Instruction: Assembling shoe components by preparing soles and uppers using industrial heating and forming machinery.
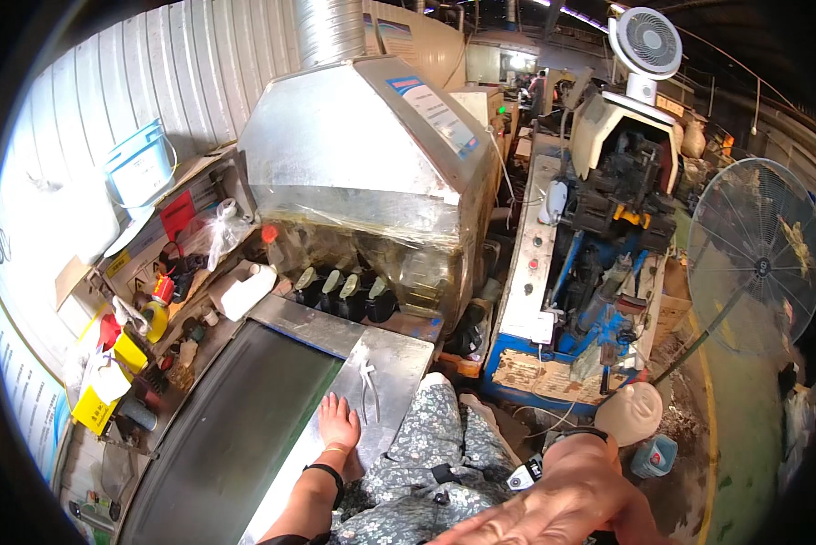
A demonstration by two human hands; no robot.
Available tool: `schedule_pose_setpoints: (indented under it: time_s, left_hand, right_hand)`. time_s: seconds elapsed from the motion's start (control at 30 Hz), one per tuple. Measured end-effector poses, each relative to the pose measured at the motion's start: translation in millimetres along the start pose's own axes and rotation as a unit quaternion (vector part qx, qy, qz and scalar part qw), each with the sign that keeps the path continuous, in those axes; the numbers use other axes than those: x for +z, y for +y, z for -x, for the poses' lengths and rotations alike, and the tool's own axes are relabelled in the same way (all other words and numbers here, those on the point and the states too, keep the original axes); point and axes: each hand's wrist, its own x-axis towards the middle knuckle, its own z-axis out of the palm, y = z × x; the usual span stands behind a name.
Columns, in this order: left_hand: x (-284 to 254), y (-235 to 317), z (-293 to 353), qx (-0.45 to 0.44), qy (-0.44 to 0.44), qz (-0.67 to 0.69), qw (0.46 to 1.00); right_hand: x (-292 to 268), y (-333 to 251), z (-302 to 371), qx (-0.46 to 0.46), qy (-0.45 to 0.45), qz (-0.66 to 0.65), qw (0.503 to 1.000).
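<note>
My left hand (338, 425) lies flat with its fingers spread on the bare metal ledge (399, 359) beside the dark conveyor belt (244, 427). It holds nothing. Just to its right, on the same ledge, rests a pair of pliers (368, 386) with pale metal handles, apart from my fingers. Close to the camera at the lower edge is my right hand (526, 509), its arm bent back toward me. The frame cuts off its fingers, so what they do is hidden. Grey floral cloth (426, 454) covers my lap between the arms.
Ahead stands a metal hood (353, 136); several black rounded pieces (349, 295) sit at its opening. A blue-framed machine (598, 300) is to the right, with a floor fan (760, 263) beyond. A cluttered shelf (181, 336) runs along the left. A beige jug (630, 413) and small bucket (655, 456) stand at lower right.
</note>
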Motion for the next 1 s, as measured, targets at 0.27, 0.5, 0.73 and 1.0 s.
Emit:
schedule_pose_setpoints:
  time_s: [0.27,0.5,0.73,1.0]
  left_hand:
    - [-2,2,-1,0.004,0.016,0.013,1.000]
    - [-4,5,-3,0.015,0.036,0.026,0.999]
    - [-6,7,-5,0.006,0.024,0.022,0.999]
    - [-5,6,-4,0.007,0.031,0.027,0.999]
  right_hand:
    - [-22,-15,67,0.007,0.212,-0.107,0.971]
    - [-16,96,288,0.558,0.503,0.037,0.660]
    - [28,143,403,0.625,0.471,-0.146,0.605]
    - [21,154,400,0.643,0.519,-0.202,0.527]
